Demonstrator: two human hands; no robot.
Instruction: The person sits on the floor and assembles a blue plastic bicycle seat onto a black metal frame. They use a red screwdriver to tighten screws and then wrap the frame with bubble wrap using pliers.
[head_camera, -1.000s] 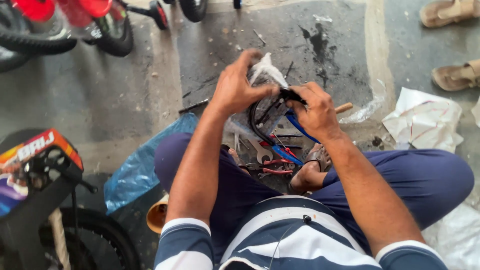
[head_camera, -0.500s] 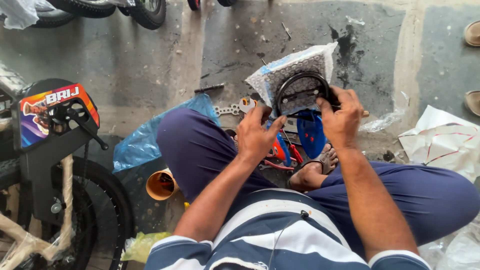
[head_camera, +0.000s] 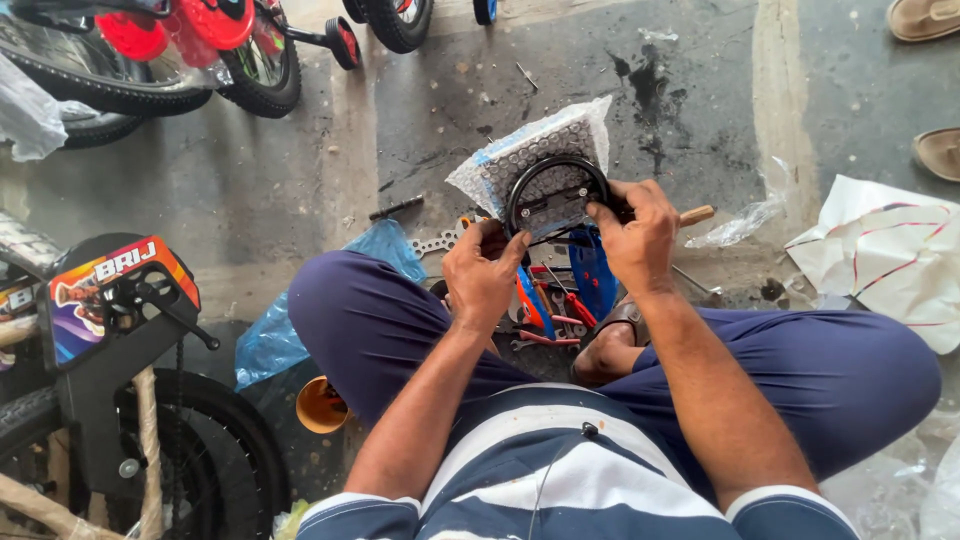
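Two hands work over a stained grey concrete floor (head_camera: 300, 200), dark oil patches near the top centre, a pale painted strip running down the right side. Person sits cross-legged in dark blue trousers and a striped shirt.

Left hand (head_camera: 483, 275): fingers curled together, thumb and fingertips pinching the lower left rim of a small black wheel (head_camera: 553, 195). Right hand (head_camera: 640, 235): fingers closed over the wheel's right rim. Wheel is held above the floor, just ahead of the knees, partly inside a bubble-wrap sleeve (head_camera: 530, 150) that stands up behind it.

Versus 0.5 s ago: the left hand has moved from the wheel's lower edge to its left rim; the wheel and wrap sit much as they did. One second ago the hands were higher and the wrap was bunched in the left fingers. View has tilted, bringing the red bicycle into the top left.

Surroundings: red children's bicycle (head_camera: 215, 40) with training wheel, top left. Black bicycle (head_camera: 120, 340) with a colourful front plate, at left, close to the left knee. Blue plastic bag (head_camera: 280, 335) beside the left thigh, an orange cup (head_camera: 320, 405) below it. Red-handled tools (head_camera: 555, 310) and a blue part lie between the legs, partly hidden by the hands. White wrapping paper (head_camera: 880, 245) at right; two sandals (head_camera: 935, 15) top right.
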